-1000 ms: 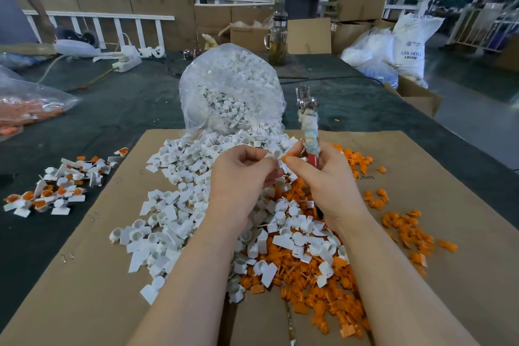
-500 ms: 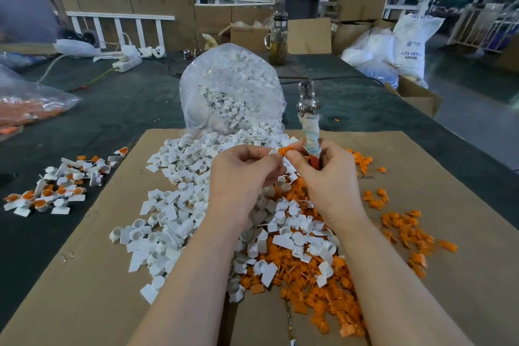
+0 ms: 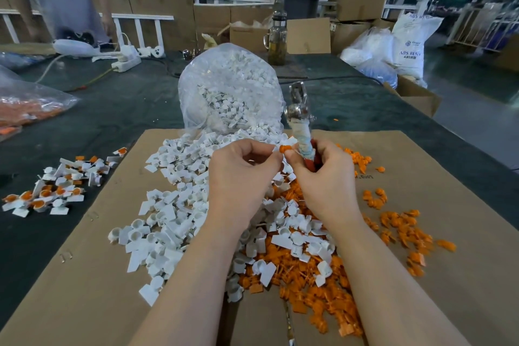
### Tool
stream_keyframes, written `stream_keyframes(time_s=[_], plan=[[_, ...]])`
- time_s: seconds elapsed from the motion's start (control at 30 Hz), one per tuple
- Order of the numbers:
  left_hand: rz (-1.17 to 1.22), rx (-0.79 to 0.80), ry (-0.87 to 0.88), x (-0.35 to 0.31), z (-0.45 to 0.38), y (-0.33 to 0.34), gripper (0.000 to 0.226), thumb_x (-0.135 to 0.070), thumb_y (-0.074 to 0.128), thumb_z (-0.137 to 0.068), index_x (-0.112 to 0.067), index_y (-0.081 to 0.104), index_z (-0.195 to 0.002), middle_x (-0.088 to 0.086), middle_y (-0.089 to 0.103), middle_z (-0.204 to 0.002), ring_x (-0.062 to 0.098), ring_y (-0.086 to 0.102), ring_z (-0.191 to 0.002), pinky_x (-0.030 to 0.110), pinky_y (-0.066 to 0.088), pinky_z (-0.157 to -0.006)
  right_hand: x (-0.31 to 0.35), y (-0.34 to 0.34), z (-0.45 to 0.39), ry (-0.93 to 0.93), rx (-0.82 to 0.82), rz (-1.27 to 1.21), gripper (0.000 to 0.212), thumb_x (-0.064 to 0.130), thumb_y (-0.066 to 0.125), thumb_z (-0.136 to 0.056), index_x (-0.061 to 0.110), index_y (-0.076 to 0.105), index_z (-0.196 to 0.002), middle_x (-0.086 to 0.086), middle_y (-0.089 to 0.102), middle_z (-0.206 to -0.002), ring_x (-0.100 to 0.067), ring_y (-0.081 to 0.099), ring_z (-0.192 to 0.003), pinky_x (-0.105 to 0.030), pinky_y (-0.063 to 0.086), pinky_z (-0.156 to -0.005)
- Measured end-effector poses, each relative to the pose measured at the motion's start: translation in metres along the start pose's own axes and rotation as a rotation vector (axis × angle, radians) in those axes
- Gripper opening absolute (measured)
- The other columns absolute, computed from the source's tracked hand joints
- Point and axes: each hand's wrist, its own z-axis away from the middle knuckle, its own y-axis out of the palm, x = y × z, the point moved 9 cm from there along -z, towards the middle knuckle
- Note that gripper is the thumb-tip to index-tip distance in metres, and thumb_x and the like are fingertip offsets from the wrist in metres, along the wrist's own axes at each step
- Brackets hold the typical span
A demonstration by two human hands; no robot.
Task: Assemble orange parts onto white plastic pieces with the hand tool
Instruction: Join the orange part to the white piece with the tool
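I am looking at the small orange part, up in the air between my two hands. My right hand is pinching it while also gripping the hand tool, which is pointing up and away. My left hand is curling just beside it; I cannot tell if it is holding a white piece.
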Motion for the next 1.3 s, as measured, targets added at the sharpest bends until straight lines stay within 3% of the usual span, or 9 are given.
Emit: stream_keyframes(time_s=[0.27,0.4,0.57,0.73,0.93,1.0,1.07,1.13,1.3], plan=[[-0.019,0.005,0.01,-0.001,0.001,0.001,0.009,-0.015,0.079,-0.08,-0.022,0.074,-0.078,-0.007,0.074,-0.067,0.019,0.072,-0.059,0.02,0.057,-0.054,-0.004,0.0,0.0,0.022,0.01,0.037,0.016,0.025,0.074,-0.085,0.02,0.066,-0.097,0.014,0.066,-0.079,-0.002,0.063,-0.074,-0.014,0.049,-0.061],[-0.002,0.007,0.005,0.0,0.001,0.002,0.011,-0.013,0.08,-0.08,-0.022,0.074,-0.076,-0.006,0.074,-0.067,0.023,0.073,-0.061,0.028,0.061,-0.059,0.001,0.0,0.001,-0.026,0.001,0.1,0.015,0.02,0.075,-0.084,0.024,0.062,-0.09,0.015,0.061,-0.072,-0.006,0.06,-0.069,-0.017,0.048,-0.057],[-0.029,-0.011,0.038,-0.002,0.001,0.002,0.01,-0.015,0.08,-0.079,-0.023,0.074,-0.077,-0.008,0.073,-0.066,0.016,0.071,-0.058,0.018,0.057,-0.055,-0.005,0.003,-0.001,0.041,0.057,0.065,0.014,0.022,0.072,-0.087,0.017,0.066,-0.099,0.007,0.068,-0.082,-0.006,0.064,-0.075,-0.026,0.054,-0.065],[-0.056,-0.039,0.047,-0.001,0.0,-0.001,0.011,-0.017,0.079,-0.079,-0.025,0.073,-0.075,-0.008,0.073,-0.067,0.011,0.07,-0.061,0.021,0.057,-0.057,-0.005,0.008,-0.001,0.047,0.131,0.077,0.016,0.02,0.071,-0.088,0.017,0.067,-0.103,0.017,0.062,-0.08,0.006,0.06,-0.075,-0.007,0.044,-0.06],[-0.075,-0.073,0.03,0.002,-0.002,-0.006,0.014,-0.022,0.081,-0.081,-0.027,0.07,-0.072,-0.01,0.073,-0.068,0.013,0.07,-0.066,0.031,0.061,-0.066,-0.004,0.014,0.0,0.085,0.238,-0.008,0.015,0.014,0.069,-0.088,0.014,0.069,-0.103,0.017,0.062,-0.073,0.008,0.058,-0.068,-0.007,0.042,-0.058],[-0.054,-0.072,0.01,0.004,-0.005,-0.007,0.014,-0.02,0.08,-0.082,-0.025,0.069,-0.073,-0.008,0.073,-0.069,0.015,0.072,-0.069,0.035,0.061,-0.071,-0.003,0.015,0.001,0.106,0.295,-0.046,0.008,0.014,0.068,-0.088,0.017,0.069,-0.095,0.013,0.064,-0.07,-0.003,0.06,-0.066,-0.016,0.044,-0.057],[0.0,-0.066,-0.018,0.007,-0.006,-0.008,0.013,-0.016,0.079,-0.083,-0.021,0.069,-0.076,-0.006,0.073,-0.068,0.015,0.073,-0.069,0.036,0.061,-0.075,-0.004,0.014,0.002,0.129,0.347,-0.073,0.006,0.013,0.068,-0.087,0.014,0.069,-0.092,-0.004,0.067,-0.079,-0.022,0.062,-0.074,-0.037,0.051,-0.067],[0.033,-0.061,-0.027,0.008,-0.007,-0.01,0.011,-0.014,0.078,-0.084,-0.018,0.069,-0.079,-0.006,0.074,-0.068,0.011,0.073,-0.068,0.033,0.06,-0.074,-0.006,0.012,0.002,0.145,0.388,-0.082,0.007,0.011,0.068,-0.086,0.007,0.067,-0.092,-0.02,0.065,-0.086,-0.036,0.06,-0.082,-0.05,0.05,-0.076],[0.127,-0.06,-0.041,0.009,-0.01,-0.014,0.009,-0.01,0.075,-0.086,-0.014,0.069,-0.082,-0.002,0.074,-0.069,0.014,0.074,-0.068,0.032,0.059,-0.074,-0.017,0.011,0.006,0.225,0.511,-0.049,0.016,0.013,0.068,-0.086,0.004,0.066,-0.099,-0.025,0.065,-0.102,-0.038,0.061,-0.094,-0.056,0.047,-0.091]])
